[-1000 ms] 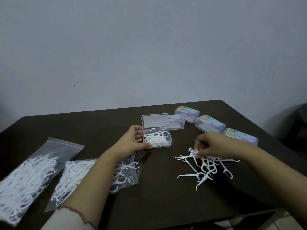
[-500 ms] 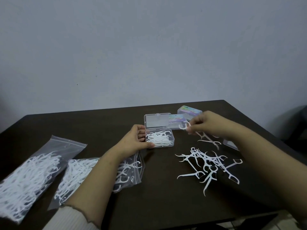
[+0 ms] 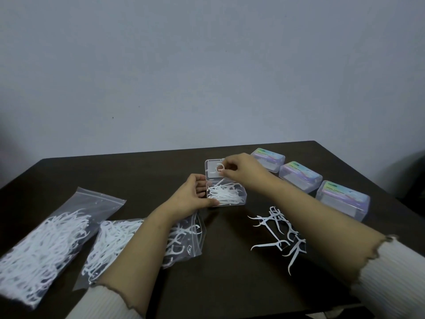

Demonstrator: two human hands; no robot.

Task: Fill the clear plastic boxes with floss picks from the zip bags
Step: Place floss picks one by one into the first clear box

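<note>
An open clear plastic box (image 3: 244, 200) sits mid-table, its lid (image 3: 209, 174) tipped back, with several white floss picks inside. My left hand (image 3: 192, 197) grips the box's left side. My right hand (image 3: 241, 168) hovers over the box and pinches a floss pick (image 3: 220, 168), its looped head showing in front of the lid. Loose floss picks (image 3: 279, 231) lie scattered on the table to the right. Two zip bags of picks lie at the left: one at the far left (image 3: 46, 240), one partly under my left forearm (image 3: 110, 242).
Three closed clear boxes with coloured labels stand in a row at the back right: (image 3: 268, 159), (image 3: 300, 176), (image 3: 342, 201). The dark table (image 3: 230, 279) ends close to me at the bottom right. A plain wall rises behind.
My right hand carried a floss pick from above the loose pile leftward to over the open box. My left hand has stayed on the box.
</note>
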